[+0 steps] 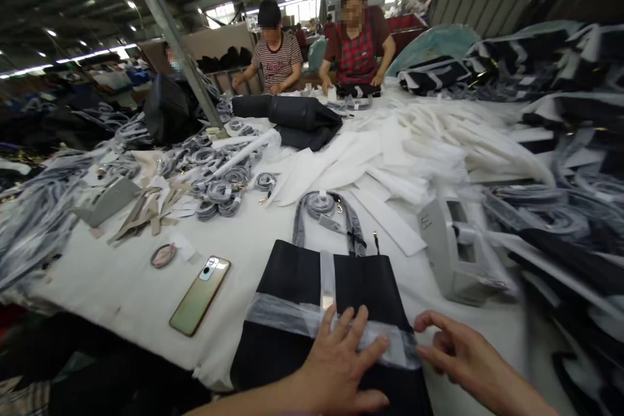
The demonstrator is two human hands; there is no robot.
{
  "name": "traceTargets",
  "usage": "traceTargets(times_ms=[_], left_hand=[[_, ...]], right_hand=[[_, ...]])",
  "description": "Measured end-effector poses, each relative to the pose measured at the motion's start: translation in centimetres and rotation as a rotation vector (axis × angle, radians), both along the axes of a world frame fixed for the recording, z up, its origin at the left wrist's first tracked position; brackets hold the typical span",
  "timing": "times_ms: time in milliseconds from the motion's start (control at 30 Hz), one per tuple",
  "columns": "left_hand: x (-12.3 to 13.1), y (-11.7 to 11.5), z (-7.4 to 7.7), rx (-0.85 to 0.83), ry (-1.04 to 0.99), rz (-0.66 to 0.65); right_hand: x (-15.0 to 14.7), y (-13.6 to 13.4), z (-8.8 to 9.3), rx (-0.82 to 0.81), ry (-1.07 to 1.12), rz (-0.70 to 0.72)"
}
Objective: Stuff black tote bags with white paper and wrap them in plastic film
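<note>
A black bag [302, 279] lies flat on the white table [127, 286] right in front of me, its grey strap [324, 208] coiled beyond it. A clear plastic band [287, 315] crosses the bag. My left hand [341, 361] rests flat on the bag and the band, fingers spread, open. My right hand [458, 354] is at the bag's right edge, fingers curled toward the end of the band; whether it grips the band I cannot make out.
A phone [199, 294] lies left of the bag, a grey tape dispenser [458, 253] to the right. White foam sheets [390, 156], coiled straps [219, 188] and black bags [292, 117] cover the table. Two people [316, 45] work at the far side.
</note>
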State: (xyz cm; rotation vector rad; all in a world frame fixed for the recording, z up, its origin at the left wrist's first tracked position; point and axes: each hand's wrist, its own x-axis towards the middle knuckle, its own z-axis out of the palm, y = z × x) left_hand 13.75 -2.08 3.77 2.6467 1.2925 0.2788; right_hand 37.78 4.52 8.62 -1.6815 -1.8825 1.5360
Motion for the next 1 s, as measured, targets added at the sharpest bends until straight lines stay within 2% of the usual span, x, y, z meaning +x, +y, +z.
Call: traceTargets(times_ms=[167,267,367,533,600,633,700,767,833,900,967,1000], left_hand=[[0.2,-0.4,-1.8,0.034,-0.065,0.042],[0.1,-0.4,-2.1,-0.001,-0.14,0.075],[0.3,-0.5,-1.4,-0.083,-0.244,0.132],[1.5,-0.3,-0.1,-0.203,-0.467,0.332],[1.7,0.2,0.4,-0.293,-0.574,0.358],[1.5,0.6,0.8,-0.356,-0.644,0.364],[0.3,1.6,2.0,-0.512,-0.856,0.417],[-2.3,2.6,3.8,-0.672,-1.184,0.515],[-6.6,3.5,6.1,-0.741,-1.567,0.615],[-12.3,3.9,8.0,-0.568,-1.829,0.764],[-19.0,3.8,8.9,-0.317,-1.9,0.93],[-22.5,3.6,8.8,-0.215,-1.886,1.012]], right_hand=[[-3.6,0.3,4.9,0.11,-0.02,0.083],[-5.3,0.7,7.0,0.17,-0.075,0.151],[-6.4,0.6,8.5,0.209,-0.144,0.197],[-7.9,0.1,10.4,0.287,-0.186,0.261],[-8.1,0.0,11.3,0.41,-0.255,0.244],[-8.0,0.0,11.7,0.514,-0.308,0.192],[-7.5,0.1,12.1,0.771,-0.422,0.003],[-6.9,0.0,11.4,0.958,-0.478,-0.154],[-6.6,-0.5,9.3,0.998,-0.443,-0.105],[-6.9,-1.6,5.9,0.93,-0.372,0.105],[-7.3,-2.9,2.2,0.874,-0.411,0.278],[-7.5,-3.4,0.5,0.85,-0.46,0.313]])
